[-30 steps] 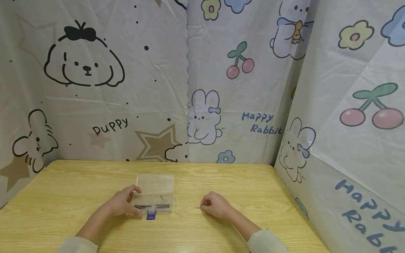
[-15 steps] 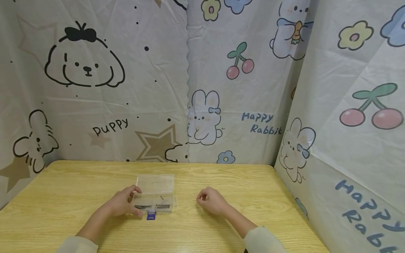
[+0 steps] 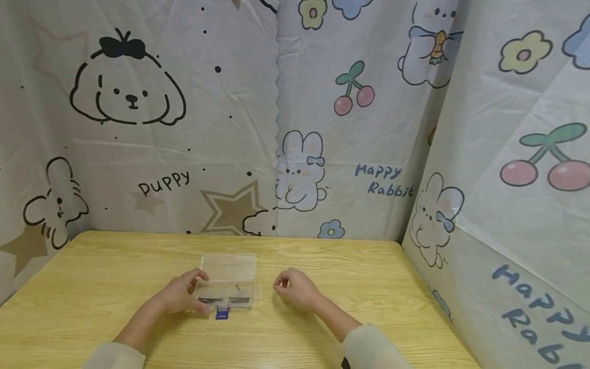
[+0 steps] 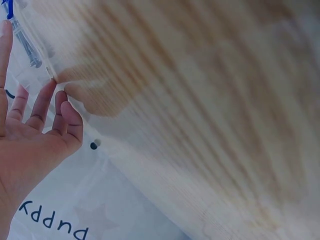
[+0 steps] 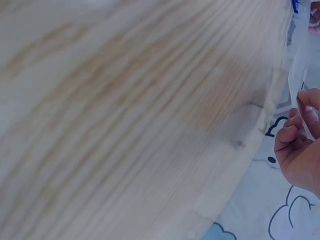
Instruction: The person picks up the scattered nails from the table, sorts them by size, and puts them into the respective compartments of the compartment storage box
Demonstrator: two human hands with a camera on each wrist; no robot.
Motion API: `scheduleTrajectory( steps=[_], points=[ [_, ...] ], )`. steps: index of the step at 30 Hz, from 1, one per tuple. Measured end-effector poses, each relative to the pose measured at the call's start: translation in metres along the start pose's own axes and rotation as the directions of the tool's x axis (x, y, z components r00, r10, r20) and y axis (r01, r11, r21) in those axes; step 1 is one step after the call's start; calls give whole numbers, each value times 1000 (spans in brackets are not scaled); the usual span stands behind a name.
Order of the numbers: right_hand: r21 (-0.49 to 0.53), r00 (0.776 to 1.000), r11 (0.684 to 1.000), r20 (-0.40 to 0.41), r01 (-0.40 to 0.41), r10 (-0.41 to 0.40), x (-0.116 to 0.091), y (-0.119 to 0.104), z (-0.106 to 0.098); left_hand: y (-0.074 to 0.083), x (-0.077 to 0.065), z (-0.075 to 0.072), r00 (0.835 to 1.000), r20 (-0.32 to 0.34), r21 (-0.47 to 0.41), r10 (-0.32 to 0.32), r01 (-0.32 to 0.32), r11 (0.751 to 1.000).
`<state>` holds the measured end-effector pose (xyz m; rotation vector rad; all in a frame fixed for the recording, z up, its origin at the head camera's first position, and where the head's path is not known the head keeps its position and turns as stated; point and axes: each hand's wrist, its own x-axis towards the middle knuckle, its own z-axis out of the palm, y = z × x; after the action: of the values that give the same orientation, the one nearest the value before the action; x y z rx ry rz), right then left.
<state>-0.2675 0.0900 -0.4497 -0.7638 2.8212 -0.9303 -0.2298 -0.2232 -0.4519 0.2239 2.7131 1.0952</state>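
A clear plastic box (image 3: 241, 306) lies on the table with its lid (image 3: 229, 267) raised back and a blue latch (image 3: 222, 313) at the front. Thin dark nails (image 3: 239, 300) fill its front compartments, and one small nail (image 3: 237, 287) lies farther back. My left hand (image 3: 180, 295) holds the box by its left end, thumb at the front and fingers behind. Just right of the box, my right hand (image 3: 297, 289) pinches something tiny between thumb and forefinger; only a dark tip (image 5: 302, 86) shows in the right wrist view, and it looks like a nail.
The wood-grained table (image 3: 359, 287) extends around both hands. Behind it and to the right hangs a pale printed cloth (image 3: 230, 154) with cartoon animals, cherries and lettering.
My right hand has lifted slightly from the table with the small nail and moved left towards the box. My left hand and the box have stayed in place.
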Motion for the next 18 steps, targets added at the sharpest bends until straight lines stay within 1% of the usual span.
scheduleTrajectory(
  steps=[3, 10, 18],
  points=[
    [-6, 1000, 1000, -4, 8, -8, 4, -6, 3, -1, 0, 0, 1000, 0, -2, 1, -1, 1000],
    [-26, 998, 998, -18, 58, -59, 15, -18, 9, -1, 0, 1, 1000, -5, -5, 20, -20, 1000],
    [-31, 997, 996, -1, 80, -80, 25, -34, 18, -1, -1, 1, 1000, -2, -18, 20, -20, 1000]
  ],
)
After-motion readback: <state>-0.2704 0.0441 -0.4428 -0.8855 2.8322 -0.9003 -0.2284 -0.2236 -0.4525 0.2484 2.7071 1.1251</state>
